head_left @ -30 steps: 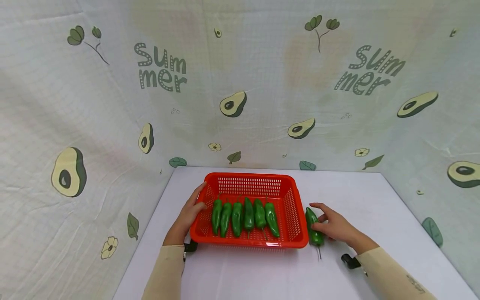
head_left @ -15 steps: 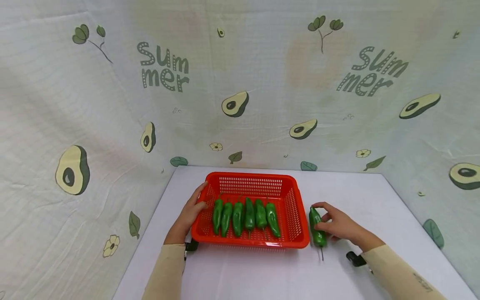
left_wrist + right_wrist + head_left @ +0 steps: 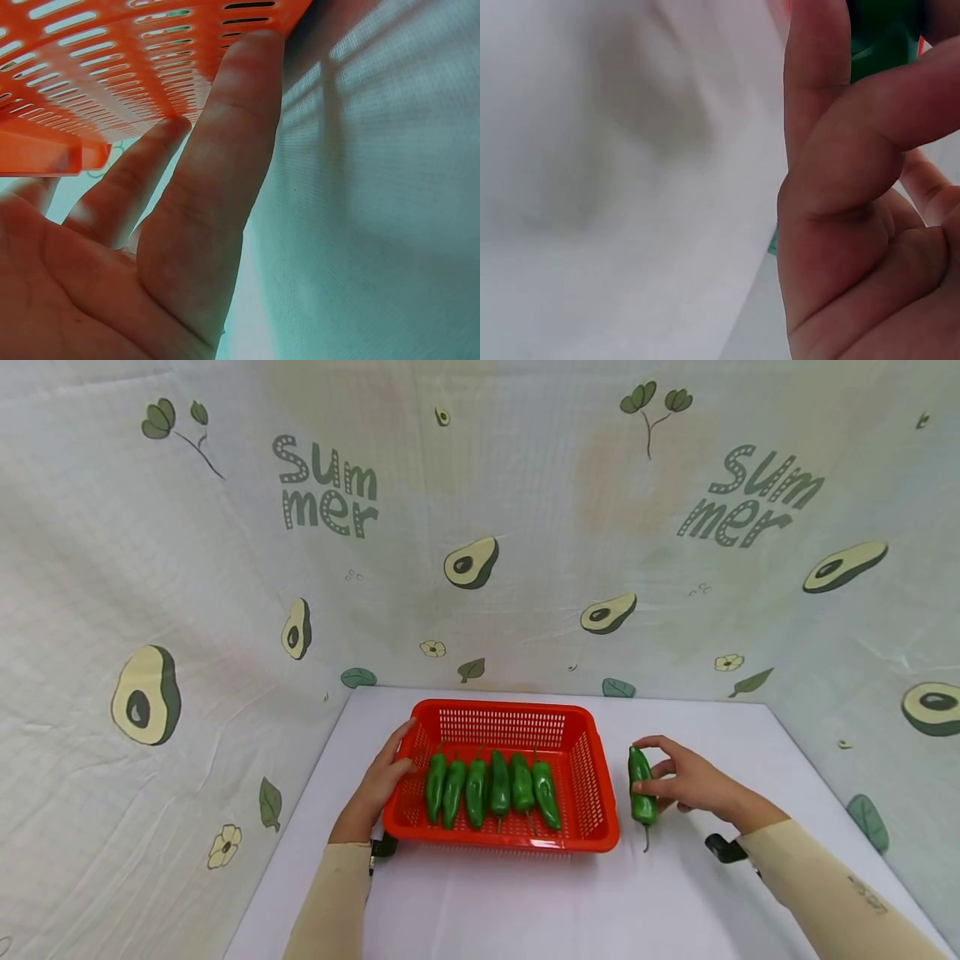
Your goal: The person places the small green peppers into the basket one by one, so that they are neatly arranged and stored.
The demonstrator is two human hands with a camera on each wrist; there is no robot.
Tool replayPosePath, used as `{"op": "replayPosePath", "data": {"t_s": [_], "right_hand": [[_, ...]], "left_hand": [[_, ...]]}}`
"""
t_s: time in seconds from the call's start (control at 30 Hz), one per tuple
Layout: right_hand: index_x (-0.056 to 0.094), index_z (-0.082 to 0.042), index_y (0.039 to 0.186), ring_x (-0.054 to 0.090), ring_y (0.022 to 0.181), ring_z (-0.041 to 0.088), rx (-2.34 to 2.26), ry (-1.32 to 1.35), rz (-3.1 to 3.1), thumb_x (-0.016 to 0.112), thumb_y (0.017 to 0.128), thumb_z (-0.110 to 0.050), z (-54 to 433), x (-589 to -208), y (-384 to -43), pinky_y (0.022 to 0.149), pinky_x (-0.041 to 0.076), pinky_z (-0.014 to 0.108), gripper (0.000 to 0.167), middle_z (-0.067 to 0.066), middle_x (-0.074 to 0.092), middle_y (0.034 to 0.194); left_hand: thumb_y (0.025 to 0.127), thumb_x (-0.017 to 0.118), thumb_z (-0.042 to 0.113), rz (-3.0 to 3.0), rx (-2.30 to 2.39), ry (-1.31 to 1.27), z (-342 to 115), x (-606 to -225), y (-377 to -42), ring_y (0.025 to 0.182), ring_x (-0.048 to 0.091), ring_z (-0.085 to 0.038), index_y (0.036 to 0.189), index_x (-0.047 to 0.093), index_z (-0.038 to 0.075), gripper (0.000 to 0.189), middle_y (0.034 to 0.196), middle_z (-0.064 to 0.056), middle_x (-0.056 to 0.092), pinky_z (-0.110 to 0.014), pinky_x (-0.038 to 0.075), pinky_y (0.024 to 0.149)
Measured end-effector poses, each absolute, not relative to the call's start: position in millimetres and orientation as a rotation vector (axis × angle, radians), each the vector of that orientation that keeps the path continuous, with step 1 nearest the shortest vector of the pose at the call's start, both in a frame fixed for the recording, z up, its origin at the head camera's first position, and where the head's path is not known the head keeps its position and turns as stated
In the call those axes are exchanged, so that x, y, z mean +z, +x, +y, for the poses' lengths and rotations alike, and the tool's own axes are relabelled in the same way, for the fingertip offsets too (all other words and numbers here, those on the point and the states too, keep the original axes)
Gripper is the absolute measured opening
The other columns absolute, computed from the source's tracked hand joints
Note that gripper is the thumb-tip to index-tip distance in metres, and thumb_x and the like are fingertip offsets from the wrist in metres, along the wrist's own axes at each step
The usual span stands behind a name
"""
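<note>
My right hand [image 3: 693, 781] pinches a long green pepper [image 3: 642, 802] between thumb and fingers, right of the basket. Its stem points down toward me, and a shadow falls on the table below the hand. In the right wrist view only a dark green part of the pepper [image 3: 885, 49] shows past the fingers. A red plastic basket [image 3: 502, 841] with slotted walls stands mid-table. Along its left rim my left hand [image 3: 378, 785] grips it, thumb over the edge. The left wrist view shows fingers [image 3: 225, 142] against the slotted outer wall [image 3: 112, 52].
Several green peppers [image 3: 476, 793] lie side by side in a row inside the basket, toward its left and middle. White cloth covers the table [image 3: 495, 910]. Behind and at both sides hangs a printed curtain [image 3: 525, 485] with avocado and leaf patterns.
My right hand has gripped the loose pepper, moved it right, away from the basket, and raised it from the table. The left hand and basket have stayed put.
</note>
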State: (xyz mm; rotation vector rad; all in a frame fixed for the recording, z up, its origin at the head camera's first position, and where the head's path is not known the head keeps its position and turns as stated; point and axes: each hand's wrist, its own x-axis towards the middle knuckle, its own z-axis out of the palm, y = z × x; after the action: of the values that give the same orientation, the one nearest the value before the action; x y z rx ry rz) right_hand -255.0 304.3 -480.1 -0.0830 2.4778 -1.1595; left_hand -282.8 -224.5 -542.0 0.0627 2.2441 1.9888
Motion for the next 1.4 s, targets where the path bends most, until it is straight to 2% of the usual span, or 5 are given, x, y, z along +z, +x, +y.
{"op": "replayPosePath", "data": {"t_s": [0.17, 0.6, 1.23, 1.4], "right_hand": [[0.034, -0.018, 0.157, 0.074, 0.081, 0.030, -1.165, -0.118, 2.490, 0.081, 0.093, -0.034, 305.4, -462.0, -264.9, 0.058, 0.051, 0.037, 0.081, 0.016, 0.069, 0.114], [0.027, -0.019, 0.164, 0.076, 0.083, 0.031, -1.216, -0.190, 2.524, 0.079, 0.095, -0.037, 294.4, -422.4, -284.3, 0.063, 0.054, 0.040, 0.088, 0.020, 0.068, 0.119], [0.038, -0.021, 0.159, 0.077, 0.081, 0.032, -1.214, -0.349, 2.495, 0.080, 0.094, -0.037, 222.7, -410.5, -317.8, 0.060, 0.052, 0.034, 0.079, 0.015, 0.073, 0.107], [0.037, -0.021, 0.160, 0.077, 0.083, 0.032, -1.243, -0.399, 2.426, 0.079, 0.095, -0.033, 200.6, -415.3, -324.0, 0.072, 0.063, 0.046, 0.078, 0.016, 0.074, 0.105]], "left_hand": [[0.092, 0.052, 0.009, 2.245, 1.978, 0.070, -224.2, -539.3, -282.7, 0.129, 0.056, -0.041, 0.162, 0.036, 0.047, 0.081, 0.164, -0.008, 0.038, -0.047, 0.057, 0.095], [0.091, 0.052, 0.010, 2.275, 1.969, 0.063, -225.5, -542.3, -284.0, 0.128, 0.056, -0.038, 0.161, 0.038, 0.049, 0.081, 0.162, -0.004, 0.040, -0.047, 0.057, 0.096], [0.093, 0.052, 0.009, 2.227, 1.998, 0.068, -225.2, -540.0, -280.5, 0.132, 0.053, -0.041, 0.162, 0.036, 0.046, 0.080, 0.165, -0.009, 0.037, -0.045, 0.056, 0.098], [0.091, 0.052, 0.008, 2.245, 1.992, 0.072, -224.4, -539.9, -280.5, 0.127, 0.057, -0.041, 0.162, 0.038, 0.045, 0.080, 0.161, -0.011, 0.042, -0.046, 0.058, 0.094]]}}
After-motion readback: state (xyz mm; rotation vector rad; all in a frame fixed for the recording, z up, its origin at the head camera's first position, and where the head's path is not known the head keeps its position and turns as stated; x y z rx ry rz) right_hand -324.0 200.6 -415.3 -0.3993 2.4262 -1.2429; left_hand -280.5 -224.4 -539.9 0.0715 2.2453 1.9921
